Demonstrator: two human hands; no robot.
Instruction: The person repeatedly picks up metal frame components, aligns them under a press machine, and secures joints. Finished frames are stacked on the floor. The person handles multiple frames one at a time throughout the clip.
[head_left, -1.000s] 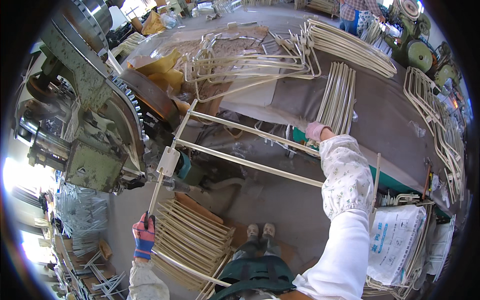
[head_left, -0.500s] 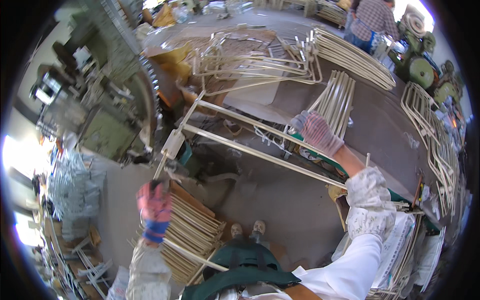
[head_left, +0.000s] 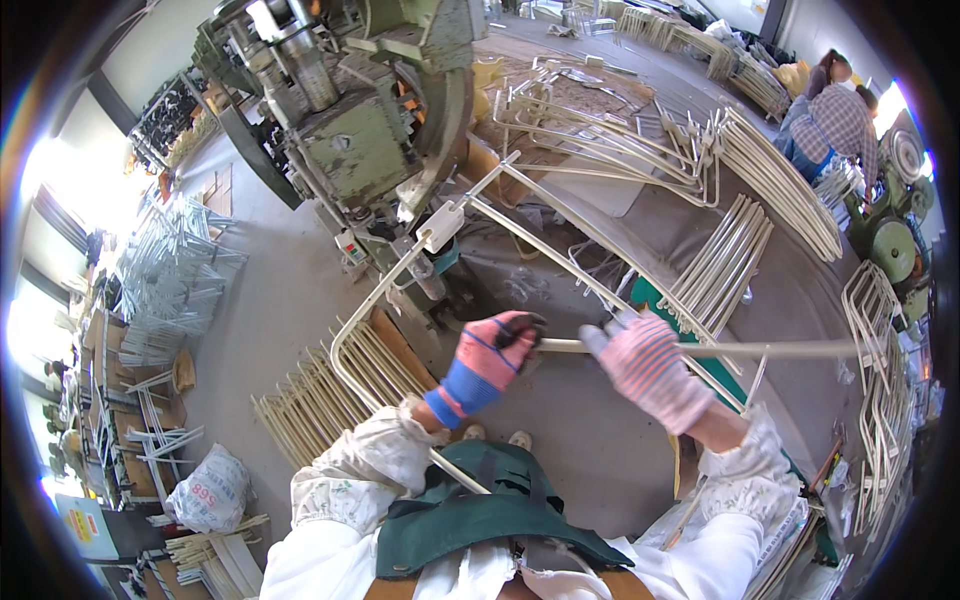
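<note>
A straight cream metal tube [head_left: 770,350] lies crosswise in front of me, its right part smeared by motion. My left hand [head_left: 490,362], in a pink and blue glove with dark fingertips, is closed around its left end. Closed on the same tube further right is my right hand [head_left: 648,372], in a pink and white striped glove. Beyond and below the hands, a large bent cream tube frame [head_left: 345,345] slants from my lap to the machine. On it sits a white plate [head_left: 443,226].
A green press machine [head_left: 350,140] stands at the far left. Straight tubes [head_left: 725,265] are stacked right of centre, bent frames [head_left: 600,150] beyond. More bent tubes [head_left: 335,400] stand at my left, others [head_left: 870,380] at the far right. A person [head_left: 835,125] works at the back right.
My left hand has left the bent frame's side and moved right onto the tube. My right hand has come nearer, drawing the tube from the stack. The view has swung left.
</note>
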